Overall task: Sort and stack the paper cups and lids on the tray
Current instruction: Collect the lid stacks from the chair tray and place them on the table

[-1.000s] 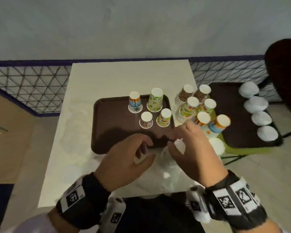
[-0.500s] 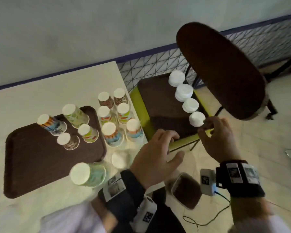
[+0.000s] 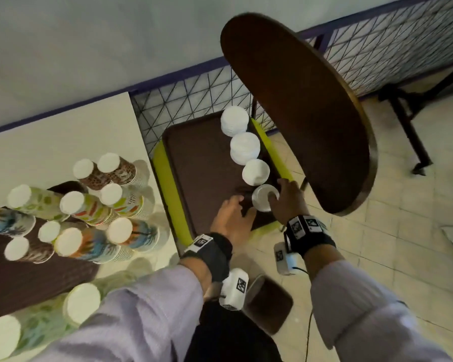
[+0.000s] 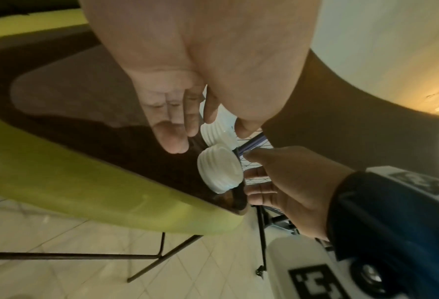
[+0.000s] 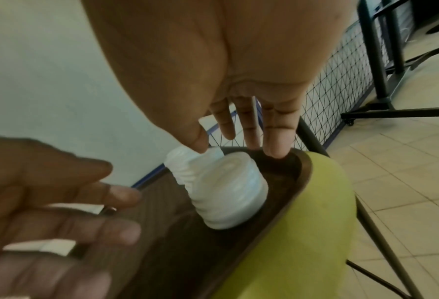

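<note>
While I leaned over the lime-green chair seat [image 3: 168, 184], a dark brown tray [image 3: 202, 163] lay on it, its surface finely textured and its rim rounded. Behind stood a pale wall, a black wire-mesh panel [image 3: 194, 100] with a blue top rail, and a floor of cream tiles [image 3: 403, 244]. The chair's curved brown backrest [image 3: 298, 105] hung over the tray's right edge. Four stacks of white ribbed plastic lids stood in a row along that edge; the nearest lid stack [image 3: 264, 198] sat at the tray's near right corner. My right hand [image 3: 288, 198] was spread wide just beside that stack, fingers straight, the thumb at its top and the fingertips down at the tray rim; whether they pressed the lids I could not tell. My left hand [image 3: 232, 218] hovered relaxed and wide above the tray, just left of the stack, holding nothing. To my left, on a white table [image 3: 63, 142], tall stacks of upside-down printed paper cups [image 3: 89, 207] stood on and beside a second brown tray [image 3: 24, 278].
</note>
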